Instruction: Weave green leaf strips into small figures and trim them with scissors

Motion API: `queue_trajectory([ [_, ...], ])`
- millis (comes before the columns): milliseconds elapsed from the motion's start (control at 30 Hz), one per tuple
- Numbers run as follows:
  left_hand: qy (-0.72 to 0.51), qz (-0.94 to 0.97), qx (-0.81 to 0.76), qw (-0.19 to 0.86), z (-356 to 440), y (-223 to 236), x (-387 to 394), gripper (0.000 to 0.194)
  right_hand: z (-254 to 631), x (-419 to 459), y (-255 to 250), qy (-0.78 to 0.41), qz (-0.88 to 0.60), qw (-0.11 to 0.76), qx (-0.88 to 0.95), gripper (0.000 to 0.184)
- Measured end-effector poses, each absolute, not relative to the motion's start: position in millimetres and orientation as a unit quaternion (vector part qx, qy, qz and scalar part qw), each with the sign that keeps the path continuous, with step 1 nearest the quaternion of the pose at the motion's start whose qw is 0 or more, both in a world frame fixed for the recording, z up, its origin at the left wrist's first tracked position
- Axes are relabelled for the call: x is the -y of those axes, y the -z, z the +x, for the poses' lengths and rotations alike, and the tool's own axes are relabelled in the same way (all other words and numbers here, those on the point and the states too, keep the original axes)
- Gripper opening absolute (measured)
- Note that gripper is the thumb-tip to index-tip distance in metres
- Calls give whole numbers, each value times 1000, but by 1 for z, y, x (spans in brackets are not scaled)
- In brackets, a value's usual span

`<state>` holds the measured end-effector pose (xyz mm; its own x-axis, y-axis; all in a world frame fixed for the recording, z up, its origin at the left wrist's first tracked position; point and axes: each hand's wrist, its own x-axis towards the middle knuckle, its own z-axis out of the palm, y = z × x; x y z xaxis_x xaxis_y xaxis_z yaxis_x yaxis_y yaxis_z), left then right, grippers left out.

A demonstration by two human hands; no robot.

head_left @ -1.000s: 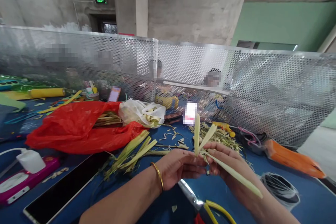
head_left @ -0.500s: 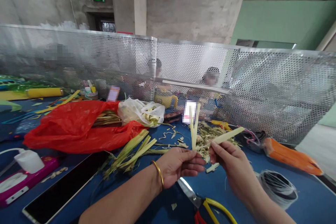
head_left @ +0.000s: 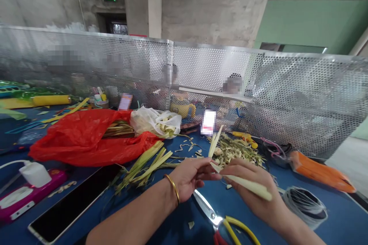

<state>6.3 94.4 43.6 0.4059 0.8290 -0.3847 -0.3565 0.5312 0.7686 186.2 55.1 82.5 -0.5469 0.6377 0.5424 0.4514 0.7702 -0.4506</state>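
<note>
My left hand, with a gold bangle at the wrist, pinches pale plant-leaf strips at their lower end; they point up and away, tilted right. Another broad pale strip runs from that pinch to the right, across the near side of my right hand. The right fingers are bent against this strip close to the left fingertips; the thumb is mostly hidden. Just below the hands lie scissors with red and yellow handles, blades apart. Behind the hands is a heap of dry plant scraps.
A red plastic bag, cut stalks, a dark tablet-like slab and a magenta power strip lie left. At right are an orange packet and a wire coil. A perforated metal screen stands behind; people sit beyond.
The broad strip that pointed up to the right has swung down toward me, over my right hand. The upright strips have dropped lower and tilt right. My right hand has turned palm-down.
</note>
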Motion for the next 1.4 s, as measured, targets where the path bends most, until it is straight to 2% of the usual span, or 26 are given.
queue_trajectory([
  [233, -422, 272, -388, 773, 7, -44, -94, 21, 186, -50, -96, -10, -295, 194, 936, 21],
  [433, -427, 209, -380, 793, 8, -49, -91, 13, 163, -45, -61, 115, -246, 146, 951, 26],
  [500, -426, 199, -371, 801, 9, -50, -90, 12, 158, -43, -55, 116, -239, 136, 954, 26],
  [567, -439, 210, -364, 794, 10, -50, -89, 14, 159, -41, -57, 53, -256, 135, 956, 21],
  [667, -463, 251, -368, 766, 13, -51, -86, 14, 167, -43, -68, -102, -325, 210, 916, 14],
  [767, -464, 309, -369, 744, 17, -52, -80, 12, 178, -56, -73, -209, -445, 403, 772, 15],
  [833, -454, 344, -369, 734, 20, -53, -76, 12, 183, -67, -71, -292, -487, 504, 651, 27],
  [933, -438, 381, -374, 724, 22, -54, -70, 16, 187, -79, -68, -399, -482, 555, 547, 41],
  [1067, -419, 423, -373, 712, 24, -54, -66, 22, 186, -80, -67, -448, -444, 557, 541, 32],
  [1167, -395, 449, -376, 708, 24, -52, -66, 27, 186, -75, -69, -420, -438, 518, 603, 26],
  [1233, -376, 464, -380, 706, 25, -52, -67, 30, 187, -71, -72, -359, -447, 483, 661, 26],
  [1400, -340, 510, -385, 690, 24, -55, -66, 25, 187, -64, -78, -13, -394, 436, 809, 11],
])
